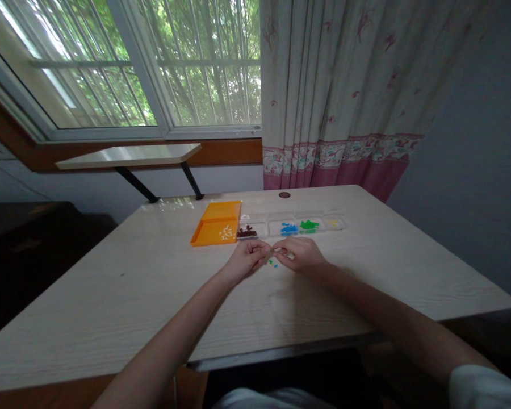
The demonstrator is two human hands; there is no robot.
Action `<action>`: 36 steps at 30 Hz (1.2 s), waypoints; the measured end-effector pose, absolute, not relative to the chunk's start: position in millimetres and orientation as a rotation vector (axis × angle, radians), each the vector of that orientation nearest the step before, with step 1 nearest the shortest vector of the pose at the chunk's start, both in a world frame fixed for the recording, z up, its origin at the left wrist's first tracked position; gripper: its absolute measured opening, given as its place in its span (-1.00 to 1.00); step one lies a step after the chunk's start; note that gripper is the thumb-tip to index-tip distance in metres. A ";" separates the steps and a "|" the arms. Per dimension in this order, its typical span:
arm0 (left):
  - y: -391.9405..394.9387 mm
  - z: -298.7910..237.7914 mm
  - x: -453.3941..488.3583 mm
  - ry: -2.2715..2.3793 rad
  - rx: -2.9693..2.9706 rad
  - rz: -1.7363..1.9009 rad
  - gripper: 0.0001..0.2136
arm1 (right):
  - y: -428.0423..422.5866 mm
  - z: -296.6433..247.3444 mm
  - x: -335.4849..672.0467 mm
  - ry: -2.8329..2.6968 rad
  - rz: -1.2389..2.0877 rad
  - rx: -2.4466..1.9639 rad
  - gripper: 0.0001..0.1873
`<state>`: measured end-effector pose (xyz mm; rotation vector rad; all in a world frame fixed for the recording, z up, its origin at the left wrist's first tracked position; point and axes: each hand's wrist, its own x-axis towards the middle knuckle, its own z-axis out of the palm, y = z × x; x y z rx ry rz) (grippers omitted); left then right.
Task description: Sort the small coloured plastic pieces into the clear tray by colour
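Note:
My left hand [247, 258] and my right hand [301, 253] meet over the middle of the pale wooden table [132, 295], fingers pinched together. Between the fingertips is a small pale thing I cannot make out. Under the hands lie a few tiny blue and green pieces [273, 263]. Just beyond the hands stands a clear compartment box [292, 226] with dark brown, blue, green and yellow small pieces in separate cells. An orange tray [216, 224] with small white pieces sits to its left.
A small round hole [284, 195] is near the table's far edge. Behind the table are a barred window, a narrow wall shelf [130, 155] and a patterned curtain [344, 91]. A dark cabinet [29, 238] stands at the left.

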<state>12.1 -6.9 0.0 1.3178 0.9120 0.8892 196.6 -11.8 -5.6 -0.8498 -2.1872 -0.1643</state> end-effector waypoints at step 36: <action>-9.0 2.7 16.3 0.941 1.429 0.969 -0.74 | -12.5 -3.7 197.6 -2.132 -0.172 -0.774 -0.85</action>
